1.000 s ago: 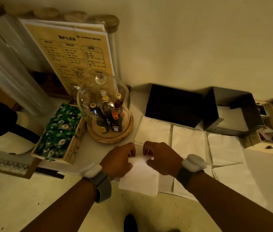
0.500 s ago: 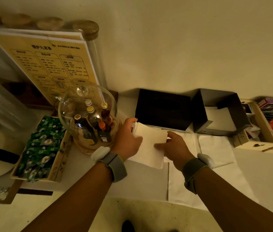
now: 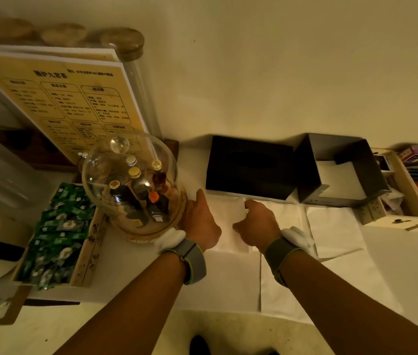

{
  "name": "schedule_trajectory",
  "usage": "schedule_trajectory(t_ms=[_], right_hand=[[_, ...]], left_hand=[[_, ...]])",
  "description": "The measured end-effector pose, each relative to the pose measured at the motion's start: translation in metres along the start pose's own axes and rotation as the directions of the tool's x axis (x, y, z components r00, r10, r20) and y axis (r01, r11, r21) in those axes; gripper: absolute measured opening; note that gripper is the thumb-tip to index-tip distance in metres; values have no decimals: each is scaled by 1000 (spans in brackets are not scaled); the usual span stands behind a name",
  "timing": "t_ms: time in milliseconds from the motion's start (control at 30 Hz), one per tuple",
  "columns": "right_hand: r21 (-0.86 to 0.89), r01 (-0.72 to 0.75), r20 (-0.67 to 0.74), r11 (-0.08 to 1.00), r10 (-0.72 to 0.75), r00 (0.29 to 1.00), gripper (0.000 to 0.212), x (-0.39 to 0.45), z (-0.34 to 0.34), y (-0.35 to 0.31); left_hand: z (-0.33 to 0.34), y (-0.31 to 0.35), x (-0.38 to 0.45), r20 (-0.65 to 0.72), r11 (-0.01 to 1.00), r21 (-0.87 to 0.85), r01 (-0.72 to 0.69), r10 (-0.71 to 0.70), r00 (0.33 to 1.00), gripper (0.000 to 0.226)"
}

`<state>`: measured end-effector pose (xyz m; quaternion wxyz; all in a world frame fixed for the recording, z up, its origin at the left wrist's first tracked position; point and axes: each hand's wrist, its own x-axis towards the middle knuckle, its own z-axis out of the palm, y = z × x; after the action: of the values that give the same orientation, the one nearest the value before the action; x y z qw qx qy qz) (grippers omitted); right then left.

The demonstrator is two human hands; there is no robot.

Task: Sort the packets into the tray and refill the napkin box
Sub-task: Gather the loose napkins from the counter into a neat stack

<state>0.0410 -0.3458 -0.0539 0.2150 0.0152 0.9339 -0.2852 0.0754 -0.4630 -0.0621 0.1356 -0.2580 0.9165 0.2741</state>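
Note:
A folded white napkin [image 3: 229, 221] lies flat on the counter between my hands, on top of other napkins. My left hand [image 3: 201, 222] rests along its left edge and my right hand [image 3: 255, 222] pinches its right edge near the top corner. Just behind stands the black napkin box lid [image 3: 250, 170], and to its right the open grey napkin box [image 3: 341, 170] tilts on its side with white napkins inside. A wooden tray [image 3: 85, 254] at the left holds several green packets [image 3: 56, 234].
A glass dome [image 3: 131, 185] over small bottles stands right beside my left hand. More white napkins [image 3: 333, 229] are spread over the counter to the right. A wooden box [image 3: 407, 190] with coloured packets sits at the far right. A menu board [image 3: 74, 103] leans behind.
Both hands lifted the folded napkin from the near counter edge, carried it away from me and laid it down in front of the black lid.

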Motion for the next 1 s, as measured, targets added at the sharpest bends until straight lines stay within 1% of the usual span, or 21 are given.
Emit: schedule_trajectory(t_ms=[67, 133, 167, 233, 300, 333, 367, 400, 433, 500, 567, 600, 633, 700, 800, 867, 900, 967, 1000], right_hand=[[41, -9, -11, 999, 9, 1000, 48, -2, 1, -2], [20, 13, -21, 1000, -12, 1000, 50, -7, 6, 0], [-11, 33, -29, 999, -34, 999, 52, -10, 9, 1], [-36, 77, -37, 996, -79, 996, 53, -15, 15, 5], [-30, 110, -38, 994, -111, 993, 52, -19, 17, 11], [-28, 137, -37, 990, -137, 990, 51, -20, 16, 13], [-16, 163, -30, 987, -163, 986, 52, -21, 14, 15], [24, 189, -24, 982, -188, 982, 53, -22, 12, 16], [107, 200, -10, 974, -200, 980, 56, -25, 8, 17], [360, 172, 45, 917, -201, 979, 61, -30, -1, 17], [556, 129, 135, 821, -242, 961, 55, -36, -12, 17], [603, 128, 176, 787, -288, 941, 48, -38, -16, 18], [618, 147, 199, 772, -334, 921, 41, -40, -19, 19], [607, 204, 196, 769, -393, 899, 36, -43, -21, 21], [549, 245, 178, 799, -398, 900, 31, -47, -9, 26], [525, 251, 171, 813, -389, 905, 32, -50, 3, 30], [520, 256, 163, 815, -388, 907, 35, -51, 7, 31], [534, 256, 147, 805, -387, 910, 37, -53, 10, 32], [549, 252, 145, 797, -388, 910, 36, -54, 8, 33]], left_hand=[[2, -4, 1, 22, 999, -53, -5, 6, 1000, 84], [1, -5, -2, 27, 989, -148, -11, 16, 1000, 74], [-1, -4, -6, 35, 982, -188, 5, 1, 999, 73], [-4, -6, -11, 25, 958, -285, 3, 4, 1000, 78], [-5, -13, -16, 22, 900, -434, -38, 53, 998, 83], [-7, -18, -19, 22, 863, -502, -54, 75, 997, 82], [-11, -23, -23, 45, 832, -553, -43, 81, 996, 76], [-14, -29, -27, 76, 797, -603, -26, 90, 993, 66], [-19, -32, -34, 114, 759, -651, -7, 107, 988, 55], [-28, -40, -42, 166, 690, -723, 11, 158, 973, 39], [-36, -46, -48, 170, 649, -761, -7, 210, 963, 28], [-39, -48, -51, 162, 623, -782, -21, 235, 959, 27], [-41, -50, -52, 149, 605, -796, -38, 257, 955, 30], [-43, -53, -56, 125, 600, -797, -70, 277, 953, 33], [-37, -59, -57, 159, 641, -763, -85, 314, 936, 37], [-28, -62, -60, 182, 662, -747, -62, 294, 938, 43], [-25, -64, -62, 180, 665, -745, -51, 275, 944, 54], [-21, -66, -64, 161, 680, -730, -72, 273, 948, 85], [-20, -65, -64, 154, 680, -727, -93, 294, 943, 86]])
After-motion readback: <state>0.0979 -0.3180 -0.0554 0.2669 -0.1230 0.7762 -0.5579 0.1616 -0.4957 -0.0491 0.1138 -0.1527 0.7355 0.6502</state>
